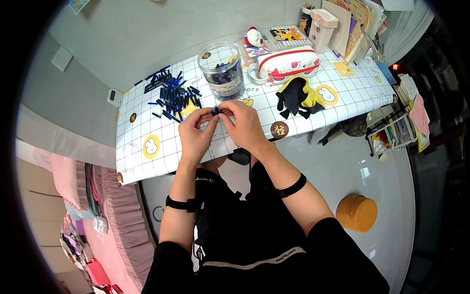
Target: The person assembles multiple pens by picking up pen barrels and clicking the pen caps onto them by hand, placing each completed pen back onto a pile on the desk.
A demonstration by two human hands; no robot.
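Over the near part of the table, my left hand [194,133] and my right hand [245,128] meet fingertip to fingertip. Between them they pinch a small cluster of dark-blue ink cartridges [215,111], partly covered by the fingers. To the left of the hands lies a loose pile of similar cartridges [175,98], slim dark tubes with blue ends. Just beyond my fingers stands a clear round plastic jar [228,89], upright and lidless, partly filled with dark-blue pieces.
Right of the jar sit a white-and-red pencil case [289,64] and a crumpled black-and-yellow cloth item [294,97]. A pink box [323,27] and folders stand at the back right. A small white digital timer [115,97] is at the left edge; a tan stool [356,213] stands on the floor.
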